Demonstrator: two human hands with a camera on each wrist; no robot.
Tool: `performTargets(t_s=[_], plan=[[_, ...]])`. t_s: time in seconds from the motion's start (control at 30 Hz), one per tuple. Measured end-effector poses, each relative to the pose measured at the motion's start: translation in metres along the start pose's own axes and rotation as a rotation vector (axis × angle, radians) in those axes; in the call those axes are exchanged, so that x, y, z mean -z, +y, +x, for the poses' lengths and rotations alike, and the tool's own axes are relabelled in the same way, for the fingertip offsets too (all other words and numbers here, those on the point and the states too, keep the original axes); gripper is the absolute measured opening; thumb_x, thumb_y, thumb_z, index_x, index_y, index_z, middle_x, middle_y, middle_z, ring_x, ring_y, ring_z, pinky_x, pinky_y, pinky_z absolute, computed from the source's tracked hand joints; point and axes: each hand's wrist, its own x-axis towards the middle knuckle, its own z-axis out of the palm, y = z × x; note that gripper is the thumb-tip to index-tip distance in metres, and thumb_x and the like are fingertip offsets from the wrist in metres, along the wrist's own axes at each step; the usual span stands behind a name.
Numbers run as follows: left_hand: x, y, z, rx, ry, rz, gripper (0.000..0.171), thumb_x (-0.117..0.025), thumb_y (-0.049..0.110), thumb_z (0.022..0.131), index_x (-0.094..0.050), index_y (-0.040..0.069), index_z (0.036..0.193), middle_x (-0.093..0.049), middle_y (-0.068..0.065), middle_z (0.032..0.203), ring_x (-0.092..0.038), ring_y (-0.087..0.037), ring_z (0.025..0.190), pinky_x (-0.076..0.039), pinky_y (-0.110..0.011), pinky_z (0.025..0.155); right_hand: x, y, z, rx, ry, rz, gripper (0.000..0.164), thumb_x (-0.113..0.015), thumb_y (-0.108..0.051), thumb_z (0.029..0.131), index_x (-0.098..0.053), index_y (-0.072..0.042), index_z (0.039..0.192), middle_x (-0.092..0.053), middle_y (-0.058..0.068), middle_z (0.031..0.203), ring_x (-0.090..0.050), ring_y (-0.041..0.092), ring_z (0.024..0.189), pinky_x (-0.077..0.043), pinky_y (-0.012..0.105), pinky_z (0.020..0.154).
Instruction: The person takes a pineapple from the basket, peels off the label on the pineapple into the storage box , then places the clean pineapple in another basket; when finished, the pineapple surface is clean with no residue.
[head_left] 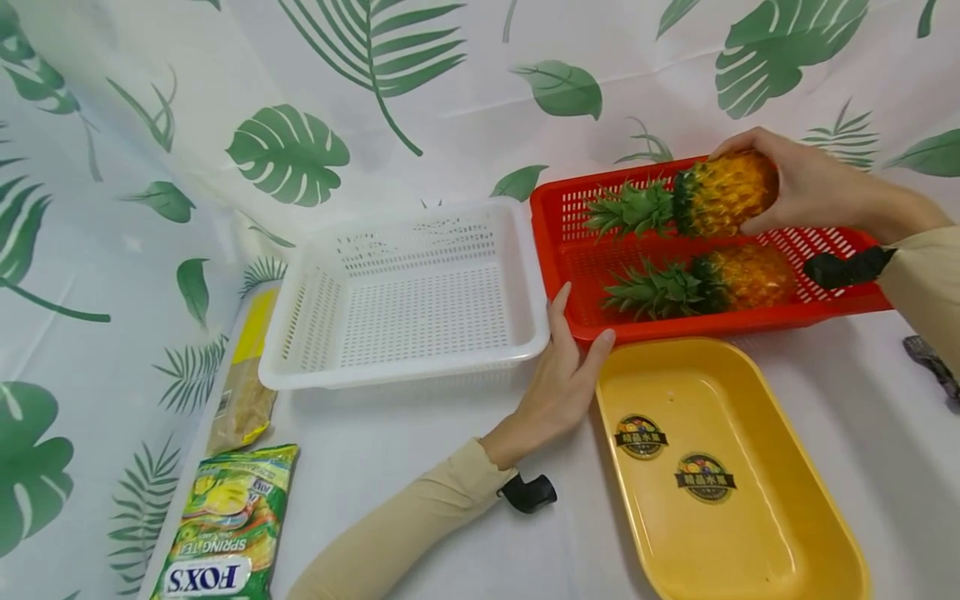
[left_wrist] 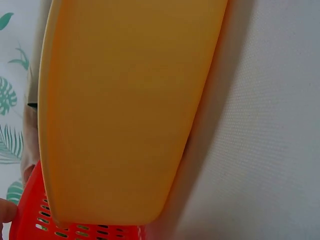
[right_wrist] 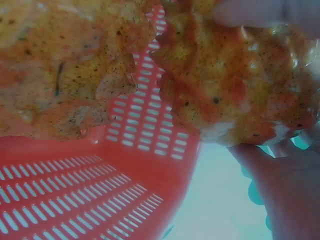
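Observation:
My right hand grips the base of a pineapple over the back part of the red basket, fingers on its far side and thumb on the near side. The pineapple's leafy crown points left. A second pineapple lies in the basket in front of it, crown also to the left. In the right wrist view, the held pineapple is between thumb and fingers. My left hand rests at the red basket's front left corner, fingers fairly straight, beside the white basket. Its other fingers are partly hidden.
A yellow tray with two stickers stands in front of the red basket. At the left lie a green candy bag and a yellow-topped clear packet. A black strap-like item lies at the right edge. Leaf-printed cloth hangs behind.

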Motion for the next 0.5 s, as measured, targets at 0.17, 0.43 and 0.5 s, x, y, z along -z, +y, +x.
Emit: performTargets(t_s=[0.17, 0.43, 0.5], plan=[[-0.001, 0.001, 0.001, -0.004, 0.004, -0.017, 0.072, -0.044, 0.051, 0.100, 0.000, 0.035, 0.155, -0.023, -0.004, 0.162, -0.034, -0.024, 0.145, -0.026, -0.041, 0.120, 0.000, 0.001, 0.009, -0.020, -0.071, -0.022, 0.091, -0.084, -0.001, 0.072, -0.030, -0.011, 0.144, -0.039, 0.017, 0.135, -0.041, 0.010, 0.101, -0.035, 0.000, 0.072], [-0.001, -0.001, 0.001, 0.013, 0.008, -0.024, 0.071, -0.045, 0.053, 0.098, 0.000, 0.041, 0.153, -0.025, -0.004, 0.161, -0.037, -0.025, 0.143, -0.030, -0.044, 0.117, -0.004, -0.006, 0.022, 0.022, -0.143, -0.114, 0.090, -0.087, -0.002, 0.067, -0.034, -0.006, 0.140, -0.044, 0.018, 0.131, -0.046, 0.031, 0.111, -0.045, 0.014, 0.082], [-0.001, -0.002, 0.001, 0.009, 0.010, -0.022, 0.071, -0.045, 0.053, 0.098, 0.000, 0.041, 0.153, -0.026, -0.004, 0.161, -0.038, -0.026, 0.142, -0.030, -0.044, 0.117, -0.004, -0.008, 0.025, 0.028, -0.145, -0.143, 0.091, -0.088, -0.001, 0.066, -0.034, -0.004, 0.140, -0.044, 0.020, 0.131, -0.047, 0.037, 0.112, -0.051, 0.032, 0.088]])
